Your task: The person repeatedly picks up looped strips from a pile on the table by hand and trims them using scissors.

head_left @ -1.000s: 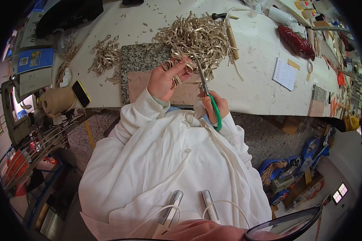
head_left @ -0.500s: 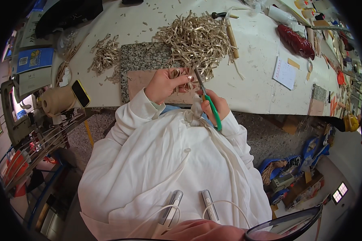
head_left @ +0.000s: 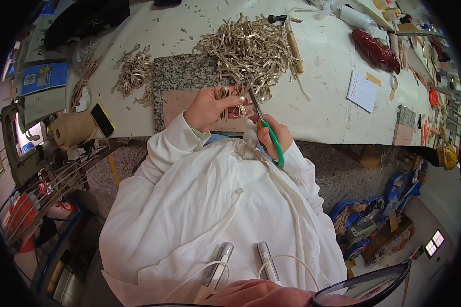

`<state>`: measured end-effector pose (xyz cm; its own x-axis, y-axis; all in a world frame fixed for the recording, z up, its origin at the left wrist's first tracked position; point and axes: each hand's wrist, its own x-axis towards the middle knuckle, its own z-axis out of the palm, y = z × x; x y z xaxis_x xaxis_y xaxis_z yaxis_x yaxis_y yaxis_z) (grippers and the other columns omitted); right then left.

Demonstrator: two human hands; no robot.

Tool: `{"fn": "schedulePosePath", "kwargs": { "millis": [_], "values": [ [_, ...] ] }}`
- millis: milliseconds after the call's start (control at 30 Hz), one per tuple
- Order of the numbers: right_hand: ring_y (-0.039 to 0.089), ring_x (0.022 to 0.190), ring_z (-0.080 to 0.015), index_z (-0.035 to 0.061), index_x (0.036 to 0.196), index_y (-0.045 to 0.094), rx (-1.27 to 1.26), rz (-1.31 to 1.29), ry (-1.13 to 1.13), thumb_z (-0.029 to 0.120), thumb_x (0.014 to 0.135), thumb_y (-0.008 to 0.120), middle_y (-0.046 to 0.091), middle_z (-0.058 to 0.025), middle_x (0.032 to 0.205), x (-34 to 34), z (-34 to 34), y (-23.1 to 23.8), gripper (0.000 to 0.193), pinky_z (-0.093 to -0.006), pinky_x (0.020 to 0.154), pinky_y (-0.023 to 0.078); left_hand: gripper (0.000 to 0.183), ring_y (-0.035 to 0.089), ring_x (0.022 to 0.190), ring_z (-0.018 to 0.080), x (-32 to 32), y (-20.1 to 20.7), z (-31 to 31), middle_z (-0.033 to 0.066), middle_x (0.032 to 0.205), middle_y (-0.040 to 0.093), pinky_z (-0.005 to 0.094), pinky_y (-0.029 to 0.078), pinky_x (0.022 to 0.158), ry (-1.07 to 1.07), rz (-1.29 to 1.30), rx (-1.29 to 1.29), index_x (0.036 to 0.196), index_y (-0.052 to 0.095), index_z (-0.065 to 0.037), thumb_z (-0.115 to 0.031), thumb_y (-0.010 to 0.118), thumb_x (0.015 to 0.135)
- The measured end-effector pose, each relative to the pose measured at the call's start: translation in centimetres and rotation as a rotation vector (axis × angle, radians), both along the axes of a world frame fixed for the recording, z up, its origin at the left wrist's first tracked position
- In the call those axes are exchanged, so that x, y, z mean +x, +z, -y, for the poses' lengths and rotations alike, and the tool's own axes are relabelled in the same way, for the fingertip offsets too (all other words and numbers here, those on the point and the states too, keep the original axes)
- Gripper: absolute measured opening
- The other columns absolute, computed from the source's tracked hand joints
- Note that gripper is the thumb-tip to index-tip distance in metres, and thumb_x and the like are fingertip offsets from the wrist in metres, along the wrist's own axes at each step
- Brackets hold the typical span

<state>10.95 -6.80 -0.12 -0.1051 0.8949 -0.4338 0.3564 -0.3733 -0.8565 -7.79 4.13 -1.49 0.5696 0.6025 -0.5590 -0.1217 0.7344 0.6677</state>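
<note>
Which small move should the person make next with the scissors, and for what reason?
Perhaps ease the scissors slightly left, toward the looped strips: the left hand pinches these strips, and the right hand holds the scissors with the blades close beside them. Whether the blades already touch a strip is hard to tell.

Near the centre of the frame, the left hand (head_left: 202, 108) pinches looped beige-gold strips (head_left: 222, 93) between thumb and fingers. Just right of it, the right hand (head_left: 277, 134) grips green-handled scissors (head_left: 274, 143), blades pointing up the frame. At upper centre, a large heap of similar strips (head_left: 251, 46) sits against a speckled stone slab (head_left: 182, 71), with a smaller pile (head_left: 132, 71) to the left. Toward the left edge, a phone (head_left: 103, 121) is beside a beige spool (head_left: 69, 129); at upper right lies a dark red bundle (head_left: 374, 51)
</note>
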Motion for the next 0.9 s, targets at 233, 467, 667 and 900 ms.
{"fn": "schedulePosePath", "kwargs": {
  "millis": [233, 467, 667, 900],
  "values": [
    [0.059, 0.060, -0.0196, 0.0027, 0.103, 0.057, 0.041, 0.000, -0.056, 0.044, 0.091, 0.049, 0.059, -0.0082, 0.063, -0.1, 0.2, -1.1, 0.044, -0.0295, 0.058, 0.046, 0.019, 0.067, 0.077, 0.0211, -0.1, -0.5, -0.1, 0.0096, 0.089, 0.066, 0.0254, 0.052, 0.061, -0.027, -0.019, 0.008, 0.100, 0.060, 0.004, -0.008, 0.060, 0.085],
    [0.051, 0.050, -0.0106, 0.0018, 0.098, 0.059, -0.094, -0.074, -0.288, 0.041, 0.090, 0.052, 0.056, -0.0029, 0.058, 0.5, 0.8, -2.7, 0.041, -0.0250, 0.049, 0.041, 0.023, 0.066, 0.079, 0.0196, -1.5, -6.9, -2.3, 0.0091, 0.086, 0.064, 0.0257, 0.052, 0.062, 0.056, -0.096, -0.060, 0.105, 0.057, 0.002, -0.007, 0.060, 0.083],
    [0.051, 0.049, -0.0099, 0.0024, 0.099, 0.060, -0.155, -0.086, -0.353, 0.043, 0.090, 0.052, 0.055, -0.0019, 0.056, 0.3, 1.3, -3.7, 0.042, -0.0245, 0.048, 0.041, 0.012, 0.065, 0.070, 0.0205, -1.3, -15.1, -6.6, 0.0076, 0.078, 0.064, 0.0295, 0.052, 0.060, 0.004, -0.548, 0.281, 0.091, 0.059, -0.002, -0.008, 0.061, 0.081],
    [0.059, 0.061, -0.0162, 0.0032, 0.102, 0.059, -0.119, 0.023, -0.266, 0.042, 0.088, 0.054, 0.062, -0.0089, 0.067, -0.2, 1.2, -4.4, 0.041, -0.0284, 0.058, 0.047, 0.025, 0.058, 0.094, 0.0258, 2.3, -17.2, -8.5, 0.0046, 0.117, 0.051, 0.0358, 0.047, 0.079, -0.571, -0.977, 1.092, 0.103, 0.062, -0.011, -0.016, 0.065, 0.078]
  ]
}}
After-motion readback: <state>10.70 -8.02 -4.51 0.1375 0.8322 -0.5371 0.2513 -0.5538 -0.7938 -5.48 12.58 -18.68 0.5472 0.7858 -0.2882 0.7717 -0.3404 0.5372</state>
